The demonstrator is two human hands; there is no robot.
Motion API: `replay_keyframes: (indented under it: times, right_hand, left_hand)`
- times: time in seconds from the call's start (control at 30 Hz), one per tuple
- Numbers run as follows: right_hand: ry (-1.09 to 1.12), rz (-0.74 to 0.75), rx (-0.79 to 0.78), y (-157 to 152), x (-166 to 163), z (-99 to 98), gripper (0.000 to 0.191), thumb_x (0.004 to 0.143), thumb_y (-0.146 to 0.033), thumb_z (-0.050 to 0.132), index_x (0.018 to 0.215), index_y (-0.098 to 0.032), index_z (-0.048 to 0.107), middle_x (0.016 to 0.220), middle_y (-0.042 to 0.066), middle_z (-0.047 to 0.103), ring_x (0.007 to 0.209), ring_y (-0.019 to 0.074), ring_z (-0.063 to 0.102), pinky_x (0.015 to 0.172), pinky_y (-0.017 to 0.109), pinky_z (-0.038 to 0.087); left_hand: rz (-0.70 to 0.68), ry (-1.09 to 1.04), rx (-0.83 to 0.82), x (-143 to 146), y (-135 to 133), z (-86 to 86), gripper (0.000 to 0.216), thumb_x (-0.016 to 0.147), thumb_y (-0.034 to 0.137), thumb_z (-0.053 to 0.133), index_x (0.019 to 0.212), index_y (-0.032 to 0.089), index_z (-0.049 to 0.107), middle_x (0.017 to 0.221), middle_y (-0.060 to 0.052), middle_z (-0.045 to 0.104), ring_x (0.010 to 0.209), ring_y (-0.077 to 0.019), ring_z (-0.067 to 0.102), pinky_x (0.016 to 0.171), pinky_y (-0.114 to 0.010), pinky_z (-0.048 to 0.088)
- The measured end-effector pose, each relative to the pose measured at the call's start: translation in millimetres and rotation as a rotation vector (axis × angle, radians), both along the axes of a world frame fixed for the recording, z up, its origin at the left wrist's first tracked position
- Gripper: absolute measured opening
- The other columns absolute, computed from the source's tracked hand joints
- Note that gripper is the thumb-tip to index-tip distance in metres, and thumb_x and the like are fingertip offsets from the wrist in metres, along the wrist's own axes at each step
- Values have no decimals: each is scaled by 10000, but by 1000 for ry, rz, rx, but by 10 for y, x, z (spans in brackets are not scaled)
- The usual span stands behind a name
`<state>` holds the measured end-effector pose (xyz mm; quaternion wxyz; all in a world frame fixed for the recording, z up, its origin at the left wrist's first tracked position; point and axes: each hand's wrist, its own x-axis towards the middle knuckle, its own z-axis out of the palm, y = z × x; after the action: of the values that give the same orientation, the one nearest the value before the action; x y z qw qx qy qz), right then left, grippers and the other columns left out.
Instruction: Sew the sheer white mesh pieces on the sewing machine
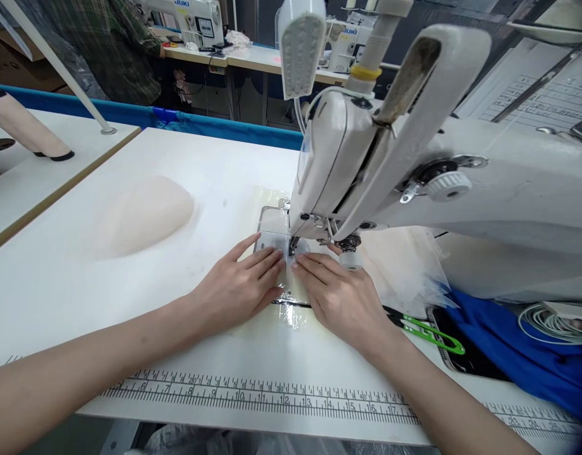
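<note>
My left hand (243, 281) lies palm down left of the presser foot (293, 245) of a white sewing machine (338, 151). Its fingers are stretched out and the thumb points toward the machine. On the other side, my right hand (342, 294) rests flat with fingers extended, tips close to the foot. Both sets of fingertips touch the metal needle plate (272, 221) area; any thin cloth beneath them cannot be made out. A sheer pale, rounded fabric piece (151, 215) lies on the table to the left. Sheer pale fabric pieces (399, 265) are piled behind my right hand.
Green-handled thread snips (435, 333) lie on a dark phone (475, 357) beside blue cloth (513, 354) and a coiled white cable (556, 322). A ruler strip (272, 398) runs along the front edge. Beyond, a person in a plaid sleeve (134, 31) stands near other sewing machines (200, 22).
</note>
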<state>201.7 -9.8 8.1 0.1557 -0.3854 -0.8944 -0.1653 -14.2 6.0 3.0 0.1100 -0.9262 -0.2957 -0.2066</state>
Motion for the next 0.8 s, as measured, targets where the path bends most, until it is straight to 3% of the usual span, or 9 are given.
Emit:
replay_keyframes:
  times: [0.53,0.67,0.8]
  right_hand:
    - [-9,-59,59,65,19,-33,318,858,-52,510,1081,-175,699,1136,38,717,958,211,674,991,420,437]
    - [30,-57,49,55,57,9,288,868,-74,500,1055,-134,711,1000,85,753,901,223,685,1001,443,423]
    - [72,-72,42,36,63,43,304,852,-42,481,1028,-137,710,943,78,760,835,213,695,983,438,437]
  left_hand:
    - [59,19,-40,16,205,-65,433,993,394,404,1246,106,606,1264,-108,639,1196,-244,589,1140,-462,340]
    - [79,16,-46,5,209,-73,457,985,419,421,1281,105,572,1291,-111,621,1210,-251,572,1101,-458,382]
    - [192,-6,-10,-22,198,-39,438,974,433,444,1229,111,596,1246,-131,641,1147,-268,597,982,-438,475]
